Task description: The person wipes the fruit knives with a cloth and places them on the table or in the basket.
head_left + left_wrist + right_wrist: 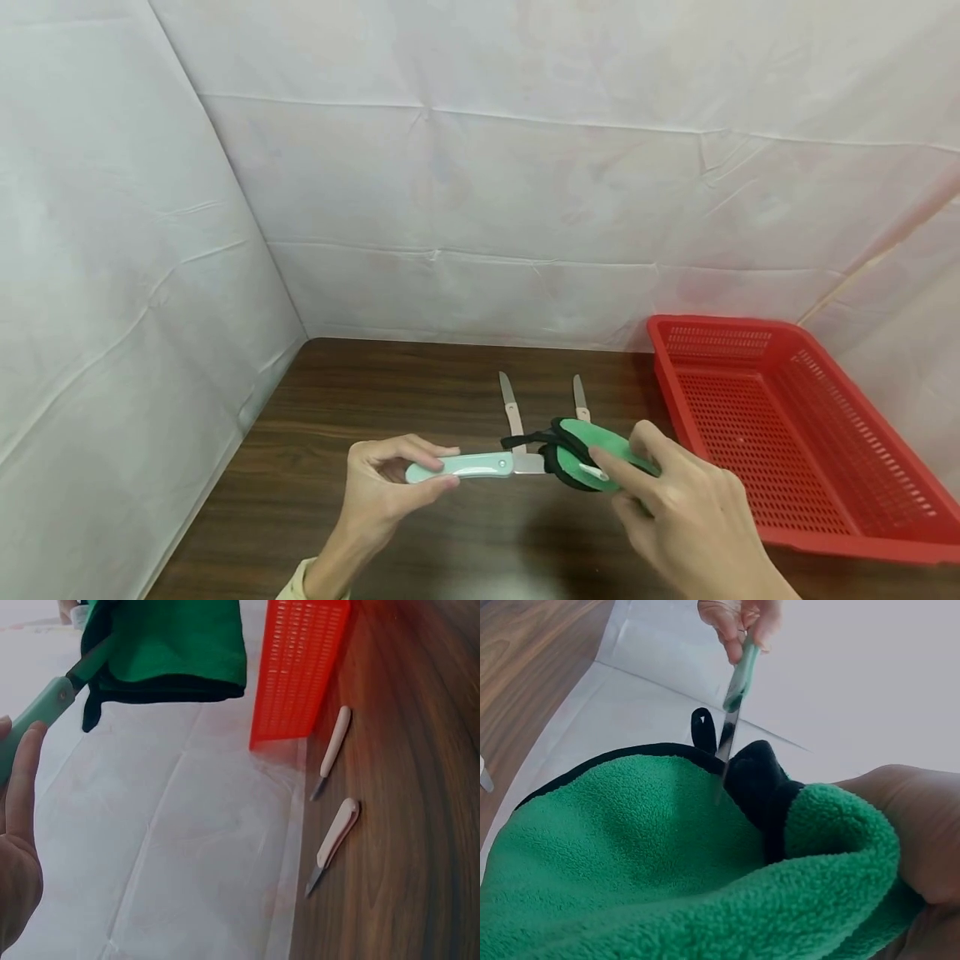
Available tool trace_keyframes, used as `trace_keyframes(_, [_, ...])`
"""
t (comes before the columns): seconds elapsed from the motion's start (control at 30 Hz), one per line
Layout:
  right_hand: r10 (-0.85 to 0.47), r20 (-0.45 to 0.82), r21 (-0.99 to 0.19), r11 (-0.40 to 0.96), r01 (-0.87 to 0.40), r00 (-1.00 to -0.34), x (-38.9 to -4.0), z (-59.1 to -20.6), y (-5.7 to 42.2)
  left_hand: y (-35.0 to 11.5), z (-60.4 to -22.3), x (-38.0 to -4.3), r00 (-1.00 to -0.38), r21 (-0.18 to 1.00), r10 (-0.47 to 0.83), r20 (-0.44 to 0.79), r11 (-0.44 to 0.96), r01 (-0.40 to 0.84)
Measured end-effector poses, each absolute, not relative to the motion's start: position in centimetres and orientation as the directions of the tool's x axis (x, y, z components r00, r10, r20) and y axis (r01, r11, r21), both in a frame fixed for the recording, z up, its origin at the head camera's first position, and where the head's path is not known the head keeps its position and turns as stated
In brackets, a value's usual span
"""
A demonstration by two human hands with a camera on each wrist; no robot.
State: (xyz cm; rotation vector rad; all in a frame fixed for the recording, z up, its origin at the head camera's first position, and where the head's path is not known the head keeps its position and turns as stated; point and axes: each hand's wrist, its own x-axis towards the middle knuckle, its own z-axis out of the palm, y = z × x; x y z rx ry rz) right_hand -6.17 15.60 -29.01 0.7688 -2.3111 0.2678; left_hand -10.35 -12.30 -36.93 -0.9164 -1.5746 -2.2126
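A mint-green folding knife is held level above the table, its blade unfolded and pointing right. My left hand pinches the end of its handle between thumb and fingers. In my right hand is a folded green fleecy cloth with black edging and a black loop. The cloth lies around the outer part of the blade, and the tip is mostly hidden in its fold. In the right wrist view, the blade enters the cloth beside the black edging.
Two knives with pale pink handles, blades out, lie behind the hands: a left one and a right one, partly hidden by the cloth. A red plastic basket stands at the right of the dark wooden table. White sheeting hangs behind and at the sides.
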Motion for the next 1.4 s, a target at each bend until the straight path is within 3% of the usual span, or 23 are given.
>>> trace_keyframes(0.5, [-0.447,0.705,-0.033,0.755,-0.655,-0.550,-6.4,-27.8,14.1,-11.1,-36.7,-10.6,-0.762,0.766,0.182,0.622,-0.347,0.542])
trace_keyframes(0.87, [-0.508,0.689,0.039,0.738,-0.673,-0.517,-6.2,-27.8,13.0,-10.3,-36.6,-10.7,-0.786,0.786,0.166,0.595,-0.325,0.526])
trace_keyframes(1.4, [-0.526,0.601,0.060,0.781,-0.622,-0.602,-5.8,-28.6,13.6,-10.4,-36.5,-10.5,-0.800,0.773,0.128,0.587,-0.382,0.506])
